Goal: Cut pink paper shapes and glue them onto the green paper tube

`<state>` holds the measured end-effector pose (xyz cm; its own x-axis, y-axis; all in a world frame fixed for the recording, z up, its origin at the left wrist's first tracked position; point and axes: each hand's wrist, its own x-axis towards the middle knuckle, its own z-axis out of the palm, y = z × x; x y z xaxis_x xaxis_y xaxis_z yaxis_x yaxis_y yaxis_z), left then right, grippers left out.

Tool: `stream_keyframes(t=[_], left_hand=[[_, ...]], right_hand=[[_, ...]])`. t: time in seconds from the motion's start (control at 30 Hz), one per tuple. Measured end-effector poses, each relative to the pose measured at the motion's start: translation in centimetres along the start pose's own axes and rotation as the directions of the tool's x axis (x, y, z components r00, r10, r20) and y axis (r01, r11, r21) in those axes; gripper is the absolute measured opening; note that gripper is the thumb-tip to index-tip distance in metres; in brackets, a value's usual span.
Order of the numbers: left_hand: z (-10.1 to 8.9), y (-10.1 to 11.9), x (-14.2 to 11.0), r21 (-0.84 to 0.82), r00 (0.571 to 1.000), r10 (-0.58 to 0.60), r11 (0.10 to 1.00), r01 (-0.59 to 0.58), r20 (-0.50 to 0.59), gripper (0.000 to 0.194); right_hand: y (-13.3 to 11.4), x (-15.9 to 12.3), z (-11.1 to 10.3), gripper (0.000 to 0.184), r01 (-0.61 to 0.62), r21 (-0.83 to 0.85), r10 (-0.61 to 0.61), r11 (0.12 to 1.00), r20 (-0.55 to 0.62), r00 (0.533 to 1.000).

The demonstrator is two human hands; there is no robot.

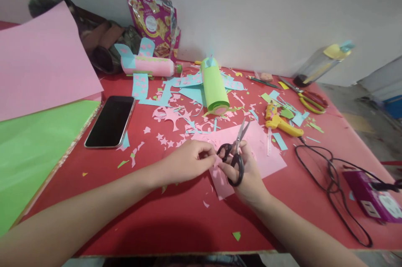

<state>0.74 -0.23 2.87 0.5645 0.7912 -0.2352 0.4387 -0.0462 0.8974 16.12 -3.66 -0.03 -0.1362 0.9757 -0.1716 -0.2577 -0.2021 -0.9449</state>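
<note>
your left hand [197, 159] pinches a small pink paper piece [216, 161] just left of the black-handled scissors [238, 149]. your right hand [249, 174] is clamped on those, its thumb by the paper; the parted blades point away from you, slightly rightward, clear of it.

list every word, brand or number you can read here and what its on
No text reads for certain.
Snack bag: large white letters along the top, creased and partly lost; smaller print too blurred to read.
Purple power strip: any markings too blurred to read.
</note>
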Motion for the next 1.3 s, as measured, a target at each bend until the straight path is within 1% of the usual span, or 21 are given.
stream_keyframes(t=[0.17,0.27,0.37,0.47,0.57,0.67,0.73,0.87,0.97,1.1,1.3], left_hand=[[-0.2,0.4,0.0,-0.01,0.999,-0.04,0.999,0.04,-0.011,0.019],[0.0,0.3,0.0,-0.01,0.999,-0.035,0.999,0.035,0.011,0.02],[0.3,0.0,0.0,0.017,1.0,-0.02,1.0,0.02,0.021,0.026],[0.4,-0.3,0.1,0.055,1.0,0.002,0.998,-0.003,0.003,0.029],[0.2,-0.3,0.1,0.052,1.0,0.02,0.998,-0.02,-0.014,0.028],[-0.3,0.0,0.0,0.048,0.998,0.027,0.999,-0.024,-0.064,0.025],[-0.8,0.1,0.0,0.055,0.992,0.012,0.998,-0.005,-0.125,0.023],[-1.8,0.2,0.1,0.068,0.957,0.017,0.998,0.003,-0.288,0.023],[-2.3,0.4,0.0,0.049,0.934,0.025,0.999,-0.008,-0.355,0.023],[-2.2,0.6,-0.1,0.044,0.929,0.032,0.999,-0.017,-0.368,0.023],[-1.8,0.6,-0.3,0.072,0.953,0.046,0.997,-0.025,-0.299,0.019]], right_hand=[[0.0,0.1,0.0,0.033,0.023,0.008,-0.022,1.0,-0.037,0.999],[0.1,0.1,0.0,0.032,0.031,0.013,-0.03,0.999,-0.039,0.999],[0.2,0.1,0.0,0.032,0.027,0.015,-0.026,1.0,-0.033,0.999],[0.2,0.1,0.1,0.033,0.018,0.011,-0.017,1.0,-0.036,0.999],[0.0,0.1,0.2,0.034,-0.007,0.009,0.007,1.0,-0.048,0.999],[-0.1,0.2,0.3,0.034,-0.042,0.01,0.042,0.999,-0.038,0.998],[0.0,0.2,0.3,0.033,-0.05,0.037,0.05,0.998,0.011,0.999],[0.6,0.1,0.1,0.032,-0.074,0.11,0.051,0.991,0.197,0.979],[0.8,0.0,-0.2,0.032,-0.068,0.069,0.046,0.995,0.281,0.959],[0.4,-0.4,-0.1,0.04,-0.125,0.005,0.115,0.992,0.348,0.93],[-0.5,-0.6,0.3,0.044,-0.151,-0.037,0.154,0.988,0.392,0.907]])
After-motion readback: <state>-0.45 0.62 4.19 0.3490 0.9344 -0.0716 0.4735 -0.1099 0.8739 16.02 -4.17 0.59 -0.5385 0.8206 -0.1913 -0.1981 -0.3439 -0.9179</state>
